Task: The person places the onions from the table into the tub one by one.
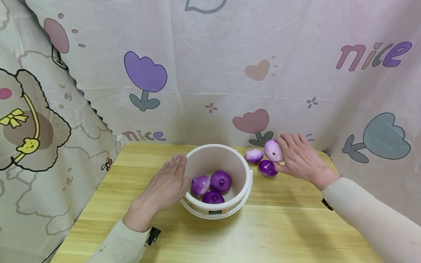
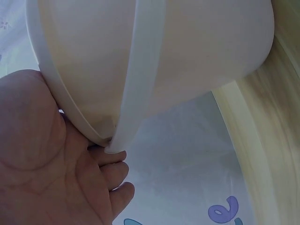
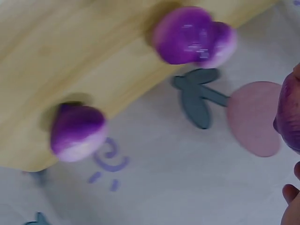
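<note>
A white bucket [image 1: 214, 211] stands mid-table with three purple onions [image 1: 220, 181] inside. At its left rim, my left hand [image 1: 166, 181] rests with fingers nearly straight and the thumb at the edge; the left wrist view shows the palm [image 2: 42, 154] beside the outer wall and the bucket handle [image 2: 140, 75]. Behind and right of the bucket, my right hand [image 1: 300, 157] grips a pale purple onion [image 1: 272, 150], whose side appears as a held onion [image 3: 290, 110] in the right wrist view. Next to it lie a whitish-purple onion [image 1: 254, 156] and a darker onion [image 1: 268, 168].
The right wrist view shows a separate onion [image 3: 78, 133] near the table edge, apart from a touching pair [image 3: 183, 35]; my right hand hides it in the head view. A printed cloth [image 1: 210, 73] hangs behind the wooden table [image 1: 279, 226].
</note>
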### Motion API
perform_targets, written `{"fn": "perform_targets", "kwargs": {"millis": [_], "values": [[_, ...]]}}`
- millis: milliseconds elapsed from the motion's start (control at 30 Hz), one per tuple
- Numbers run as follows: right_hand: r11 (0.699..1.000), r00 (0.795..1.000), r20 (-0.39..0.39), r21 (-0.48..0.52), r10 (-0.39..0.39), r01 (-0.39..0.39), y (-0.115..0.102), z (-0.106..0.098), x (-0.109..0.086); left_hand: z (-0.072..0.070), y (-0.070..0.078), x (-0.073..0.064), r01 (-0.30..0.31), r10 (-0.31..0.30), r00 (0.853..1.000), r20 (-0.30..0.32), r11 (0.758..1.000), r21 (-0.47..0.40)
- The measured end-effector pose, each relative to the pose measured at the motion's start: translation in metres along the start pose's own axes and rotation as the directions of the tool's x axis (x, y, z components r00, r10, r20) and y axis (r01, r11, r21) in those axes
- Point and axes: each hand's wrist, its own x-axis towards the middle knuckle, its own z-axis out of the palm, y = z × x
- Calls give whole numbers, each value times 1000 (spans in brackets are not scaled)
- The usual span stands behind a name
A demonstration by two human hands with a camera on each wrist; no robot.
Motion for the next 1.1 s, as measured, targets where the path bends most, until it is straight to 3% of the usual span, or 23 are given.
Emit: {"fn": "perform_targets", "kwargs": {"millis": [233, 433, 600, 800, 1100], "values": [[999, 995, -90, 3, -46, 46, -14, -19, 37, 0, 1, 0, -1, 1, 1000, -2, 1000, -7], [997, 974, -212, 7, -77, 80, -29, -30, 65, 0, 1, 0, -6, 6, 1000, -6, 1000, -13], [993, 962, -255, 40, -94, 108, -46, -36, 85, 0, 0, 0, -8, 8, 1000, -7, 1000, -21], [987, 955, -261, 37, -140, 155, -70, -36, 101, 1, -1, 0, -11, 11, 1000, -6, 1000, -27], [981, 964, -187, 8, -191, 196, -97, -28, 108, 2, -1, 0, -10, 9, 1000, -9, 999, -31]]}}
